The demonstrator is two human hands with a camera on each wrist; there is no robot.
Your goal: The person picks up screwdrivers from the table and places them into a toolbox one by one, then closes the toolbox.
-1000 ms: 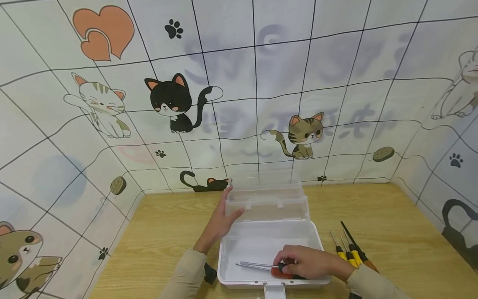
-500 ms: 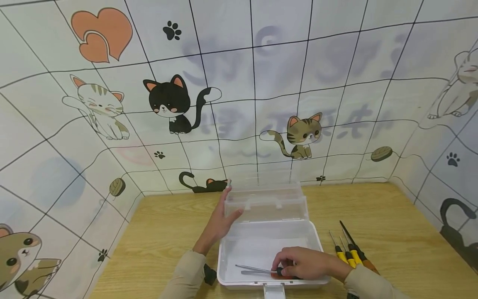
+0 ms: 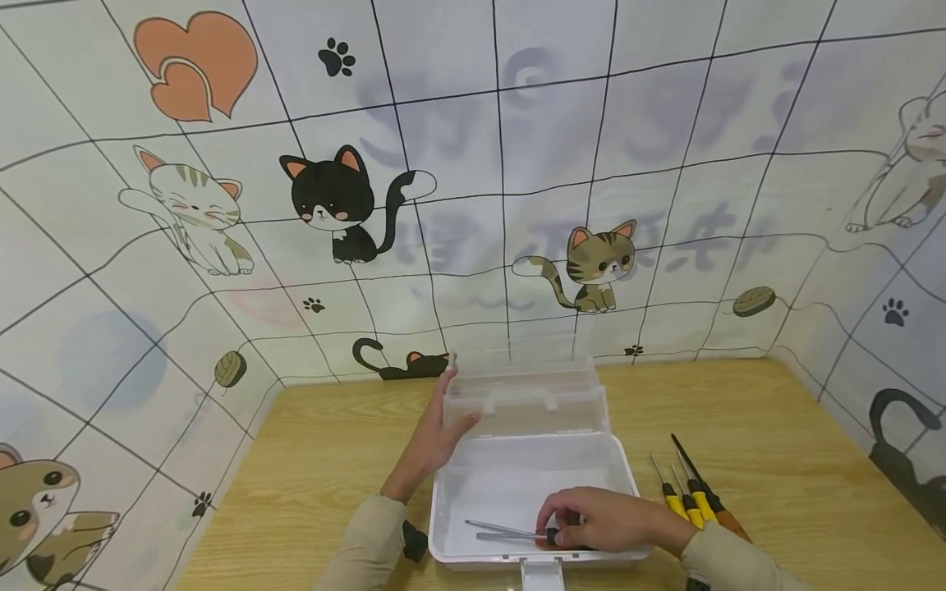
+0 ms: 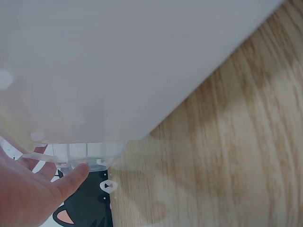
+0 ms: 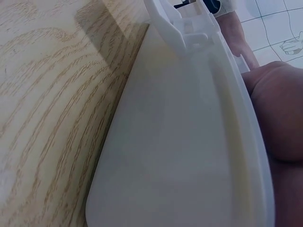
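A white plastic toolbox point(image 3: 517, 476) lies open on the table, its clear lid point(image 3: 547, 414) tilted back. My left hand point(image 3: 429, 443) holds the lid's left edge, thumb in front and fingers behind; the left wrist view also shows this hand point(image 4: 38, 189). Inside the box near its front wall, my right hand point(image 3: 609, 519) has its fingers curled round the handle of a screwdriver point(image 3: 510, 536), mostly hidden beneath them. A second metal shaft point(image 3: 488, 524) lies beside it, pointing left. In the right wrist view the box's side wall point(image 5: 165, 132) hides the fingers.
Several screwdrivers point(image 3: 695, 501) with yellow handles, and a darker tool with a brown handle point(image 3: 733, 525), lie on the wooden table point(image 3: 318, 476) right of the box. The front latch point(image 3: 542, 574) hangs down. A cat-printed cloth point(image 3: 473, 197) encloses the table at back and sides.
Inside the box, the two shafts have spread slightly apart and the red handle part is now mostly covered by my right hand. The left hand stays on the lid.
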